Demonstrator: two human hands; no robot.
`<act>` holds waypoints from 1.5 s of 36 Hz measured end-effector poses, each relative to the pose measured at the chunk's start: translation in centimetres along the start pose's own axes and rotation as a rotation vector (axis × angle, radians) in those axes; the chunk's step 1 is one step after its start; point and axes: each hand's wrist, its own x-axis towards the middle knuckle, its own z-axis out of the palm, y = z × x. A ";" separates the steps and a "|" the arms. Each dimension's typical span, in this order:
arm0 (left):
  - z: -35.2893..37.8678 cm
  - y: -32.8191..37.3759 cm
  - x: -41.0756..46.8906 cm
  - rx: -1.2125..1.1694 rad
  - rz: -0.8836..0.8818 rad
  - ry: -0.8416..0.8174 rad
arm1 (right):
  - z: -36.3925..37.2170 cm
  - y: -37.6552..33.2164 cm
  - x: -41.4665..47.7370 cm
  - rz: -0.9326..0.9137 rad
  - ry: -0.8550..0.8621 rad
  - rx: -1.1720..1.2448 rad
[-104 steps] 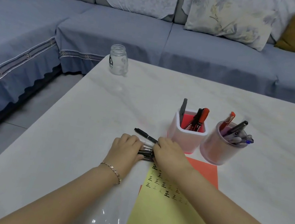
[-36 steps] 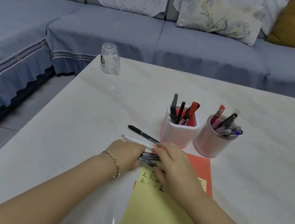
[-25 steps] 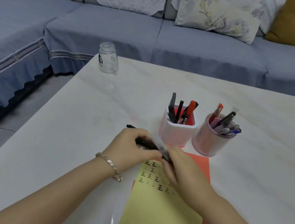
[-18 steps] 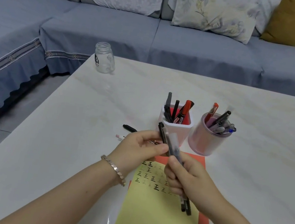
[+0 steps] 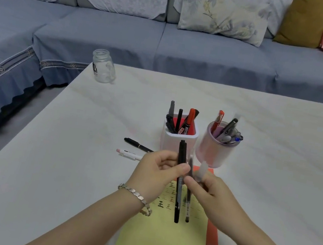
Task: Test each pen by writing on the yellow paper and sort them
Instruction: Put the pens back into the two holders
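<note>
My left hand (image 5: 155, 170) pinches a black pen (image 5: 179, 184) and holds it upright above the table. My right hand (image 5: 211, 193) grips a translucent grey pen (image 5: 187, 200) just beside it, with a clear cap (image 5: 201, 171) showing above my fingers. Below them lies the yellow paper (image 5: 162, 241) with several rows of written marks, on top of a red sheet (image 5: 212, 234). A black pen (image 5: 137, 145) and a white pen (image 5: 128, 154) lie loose on the table to the left. Pens stand in a white square holder (image 5: 178, 140) and a pink round cup (image 5: 215, 150).
An empty glass jar (image 5: 103, 66) stands near the far left corner of the white marble table (image 5: 59, 149). A blue sofa (image 5: 187, 47) with cushions wraps around the far and left sides. The table's left edge drops to the floor.
Both hands have lifted the pens off the table and turned them upright. The two pens, held together before, are now separated, one in each hand.
</note>
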 end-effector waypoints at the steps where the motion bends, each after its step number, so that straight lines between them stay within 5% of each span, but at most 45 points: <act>1: 0.1 -0.1 0.1 0.014 -0.007 0.007 | -0.4 0.1 0.0 -0.004 0.009 -0.043; 6: 0.0 -0.2 0.9 0.034 -0.027 0.075 | -2.9 -0.4 0.4 -0.149 0.242 -0.264; 13: -0.6 -0.1 1.6 -0.036 -0.008 0.197 | -7.8 -3.9 3.7 -0.351 0.731 -0.201; 25: -0.2 1.4 2.0 -0.079 0.046 0.276 | -7.7 -0.9 9.0 -0.014 0.552 -0.564; 29: 0.3 2.0 2.5 -0.033 0.123 0.310 | -7.0 0.9 9.3 -0.047 0.551 -0.731; 33: 0.5 3.3 3.7 0.121 0.390 0.393 | -5.8 2.1 9.0 -0.176 0.507 -0.874; 49: -2.4 -1.4 7.3 0.813 0.698 0.338 | -3.1 1.2 4.7 -0.505 0.515 -0.582; 54: -6.6 -3.9 5.8 0.911 0.423 0.268 | 0.4 0.3 4.9 -0.460 0.224 -0.570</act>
